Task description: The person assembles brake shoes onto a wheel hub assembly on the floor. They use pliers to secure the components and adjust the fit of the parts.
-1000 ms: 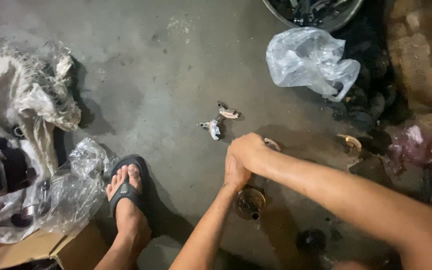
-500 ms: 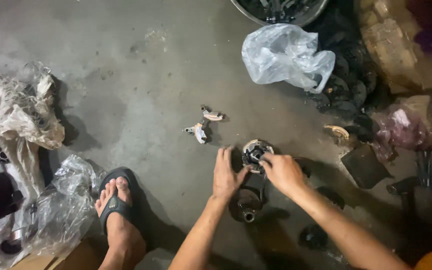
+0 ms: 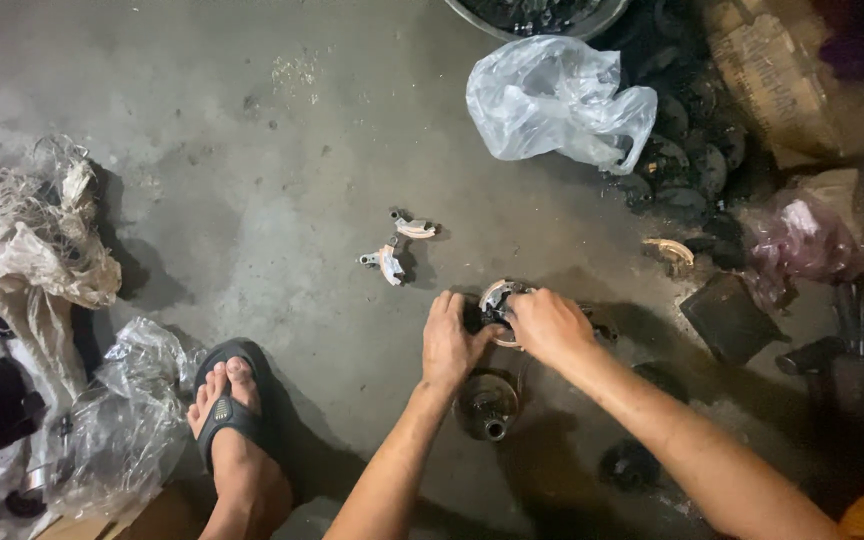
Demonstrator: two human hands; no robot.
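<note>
A round grey metal clutch part with pale curved shoes (image 3: 500, 300) is clamped on the concrete floor (image 3: 252, 150) between the left hand (image 3: 449, 340) and the right hand (image 3: 544, 325) — fingers curled tightly around it, apparently for steadiness.

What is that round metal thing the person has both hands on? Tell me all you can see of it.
The round metal part looks like a small disc-shaped assembly with a pale curved piece along its upper rim and dark, greasy inner pieces. It sits low over the concrete floor, flat side facing up. The left hand grips its left edge and the right hand covers its right side, so much of it is hidden. Just below it stands a separate dark cup-shaped part.
</note>
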